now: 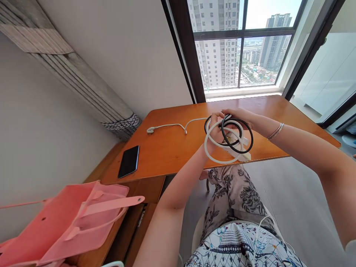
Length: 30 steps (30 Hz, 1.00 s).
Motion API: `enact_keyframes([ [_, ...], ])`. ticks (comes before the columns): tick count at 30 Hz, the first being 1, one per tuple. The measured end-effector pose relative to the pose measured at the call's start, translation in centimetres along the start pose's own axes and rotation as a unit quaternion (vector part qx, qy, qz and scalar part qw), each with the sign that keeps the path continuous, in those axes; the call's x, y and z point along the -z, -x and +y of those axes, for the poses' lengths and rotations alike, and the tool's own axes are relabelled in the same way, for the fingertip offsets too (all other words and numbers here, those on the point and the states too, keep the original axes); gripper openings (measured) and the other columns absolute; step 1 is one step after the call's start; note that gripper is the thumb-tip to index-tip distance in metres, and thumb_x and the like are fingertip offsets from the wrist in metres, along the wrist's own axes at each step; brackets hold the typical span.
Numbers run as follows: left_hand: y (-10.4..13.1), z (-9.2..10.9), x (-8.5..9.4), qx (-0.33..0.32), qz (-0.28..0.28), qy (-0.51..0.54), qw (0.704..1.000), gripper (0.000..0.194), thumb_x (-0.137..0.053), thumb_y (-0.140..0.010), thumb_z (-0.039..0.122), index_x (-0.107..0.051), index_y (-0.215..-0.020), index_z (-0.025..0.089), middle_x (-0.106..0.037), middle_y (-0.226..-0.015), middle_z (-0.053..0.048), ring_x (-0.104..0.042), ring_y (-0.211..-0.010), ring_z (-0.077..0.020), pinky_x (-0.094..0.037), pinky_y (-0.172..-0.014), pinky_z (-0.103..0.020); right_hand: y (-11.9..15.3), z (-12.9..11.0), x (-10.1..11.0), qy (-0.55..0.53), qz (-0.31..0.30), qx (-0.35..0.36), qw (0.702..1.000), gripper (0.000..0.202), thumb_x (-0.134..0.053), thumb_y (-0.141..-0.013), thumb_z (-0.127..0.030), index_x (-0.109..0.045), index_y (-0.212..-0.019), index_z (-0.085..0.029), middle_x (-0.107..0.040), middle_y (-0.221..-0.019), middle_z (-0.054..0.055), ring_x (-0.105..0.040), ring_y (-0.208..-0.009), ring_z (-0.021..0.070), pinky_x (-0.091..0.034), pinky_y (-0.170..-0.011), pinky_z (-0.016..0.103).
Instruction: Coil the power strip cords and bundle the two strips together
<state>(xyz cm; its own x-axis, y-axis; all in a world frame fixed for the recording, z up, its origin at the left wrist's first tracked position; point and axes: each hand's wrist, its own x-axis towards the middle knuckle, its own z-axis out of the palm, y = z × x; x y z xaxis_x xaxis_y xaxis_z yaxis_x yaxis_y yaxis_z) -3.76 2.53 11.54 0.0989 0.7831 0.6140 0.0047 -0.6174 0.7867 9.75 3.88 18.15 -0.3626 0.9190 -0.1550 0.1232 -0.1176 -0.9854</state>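
Loops of white cable (209, 152) and black cable (251, 139) hang together over the front part of the wooden table. My left hand (216, 128) is closed round the loops on their left side. At their upper right, my right hand (237, 115) has its fingers closed on the coils. Below the loops a white power strip (244, 155) lies at the table's front edge, partly covered by them. From the bundle a white cord (169, 125) runs left across the table to a plug (150, 130).
A dark phone (128, 161) lies at the left end of the wooden table (164, 155). Lower left is a pink bag (75, 218) with straps. Behind the table are a window (241, 35) and, further left, a grey curtain (89, 81).
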Motion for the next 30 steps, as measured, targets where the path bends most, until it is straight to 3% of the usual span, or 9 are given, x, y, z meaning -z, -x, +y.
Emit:
enact_keyframes([
  [8,0.2,0.8,0.5,-0.042,-0.068,-0.033,0.996,0.024,-0.072,-0.077,0.026,-0.068,-0.101,0.025,-0.074,-0.093,-0.004,-0.07,-0.086,-0.0235,-0.054,-0.087,-0.039,1.6,1.2,0.5,0.021,0.015,0.019,0.999,0.033,-0.062,-0.093,-0.048,-0.055,-0.074,-0.021,-0.055,-0.06,-0.002,-0.052,-0.055,0.0121,-0.051,-0.054,0.026],
  [11,0.2,0.1,0.7,-0.038,-0.062,-0.056,0.996,0.027,-0.077,-0.075,0.029,-0.07,-0.101,0.026,-0.075,-0.091,-0.003,-0.07,-0.086,-0.0236,-0.052,-0.088,-0.038,1.7,1.5,0.9,0.033,0.094,0.083,0.992,0.023,-0.062,-0.092,-0.043,-0.058,-0.087,-0.021,-0.063,-0.083,0.001,-0.061,-0.073,0.0131,-0.052,-0.067,0.027],
  [13,0.1,-0.4,0.7,-0.04,-0.054,-0.073,0.995,0.027,-0.077,-0.076,0.03,-0.07,-0.102,0.026,-0.075,-0.09,-0.003,-0.07,-0.086,-0.023,-0.052,-0.088,-0.036,2.5,1.8,0.9,0.072,0.187,0.179,0.963,0.022,-0.06,-0.092,-0.043,-0.058,-0.096,-0.022,-0.065,-0.1,0.003,-0.063,-0.089,0.015,-0.052,-0.078,0.029],
  [15,0.1,-0.8,0.8,-0.034,-0.037,-0.086,0.995,0.027,-0.077,-0.077,0.031,-0.07,-0.103,0.026,-0.075,-0.087,-0.002,-0.071,-0.085,-0.0221,-0.051,-0.086,-0.034,4.0,2.1,0.6,0.163,0.261,0.29,0.906,0.023,-0.062,-0.09,-0.044,-0.059,-0.098,-0.024,-0.066,-0.107,0.004,-0.062,-0.097,0.0176,-0.05,-0.084,0.032],
  [18,0.1,-1.5,0.9,-0.031,-0.007,-0.109,0.994,0.029,-0.075,-0.078,0.034,-0.067,-0.105,0.025,-0.074,-0.08,0.0,-0.072,-0.083,-0.0219,-0.052,-0.081,-0.033,7.2,2.4,-0.3,0.343,0.227,0.393,0.823,0.019,-0.064,-0.088,-0.042,-0.064,-0.093,-0.024,-0.07,-0.093,0.005,-0.063,-0.089,0.0199,-0.049,-0.083,0.035],
  [20,0.0,-1.9,0.8,-0.036,0.003,-0.121,0.992,0.029,-0.072,-0.08,0.036,-0.066,-0.106,0.023,-0.073,-0.075,0.0,-0.071,-0.078,-0.0213,-0.053,-0.076,-0.032,8.8,2.5,-0.8,0.447,0.162,0.366,0.8,0.017,-0.056,-0.093,-0.035,-0.068,-0.092,-0.022,-0.07,-0.08,0.003,-0.062,-0.074,0.0181,-0.046,-0.073,0.032],
  [23,0.1,-2.5,0.5,-0.038,0.017,-0.118,0.992,0.028,-0.069,-0.082,0.034,-0.064,-0.108,0.022,-0.071,-0.071,0.001,-0.068,-0.066,-0.0185,-0.051,-0.064,-0.03,9.6,2.3,-1.3,0.564,0.116,0.225,0.786,0.025,-0.048,-0.097,-0.025,-0.072,-0.094,-0.021,-0.073,-0.076,0.003,-0.063,-0.065,0.0167,-0.038,-0.062,0.028],
  [26,0.2,-3.0,0.2,-0.043,0.025,-0.105,0.993,0.03,-0.072,-0.078,0.032,-0.064,-0.106,0.023,-0.068,-0.066,0.003,-0.065,-0.06,-0.0175,-0.047,-0.057,-0.029,9.2,2.4,-1.7,0.651,0.081,0.117,0.746,0.028,-0.047,-0.1,-0.027,-0.074,-0.099,-0.02,-0.076,-0.084,0.007,-0.068,-0.072,0.0213,-0.034,-0.061,0.03],
  [30,0.3,-3.4,-0.2,-0.043,0.047,-0.083,0.995,0.038,-0.079,-0.073,0.036,-0.066,-0.106,0.023,-0.064,-0.061,0.004,-0.065,-0.061,-0.0183,-0.043,-0.055,-0.028,8.4,3.4,-2.4,0.698,0.11,0.078,0.703,0.037,-0.039,-0.103,-0.033,-0.063,-0.124,-0.014,-0.076,-0.1,0.016,-0.07,-0.087,0.0275,-0.036,-0.065,0.033],
])
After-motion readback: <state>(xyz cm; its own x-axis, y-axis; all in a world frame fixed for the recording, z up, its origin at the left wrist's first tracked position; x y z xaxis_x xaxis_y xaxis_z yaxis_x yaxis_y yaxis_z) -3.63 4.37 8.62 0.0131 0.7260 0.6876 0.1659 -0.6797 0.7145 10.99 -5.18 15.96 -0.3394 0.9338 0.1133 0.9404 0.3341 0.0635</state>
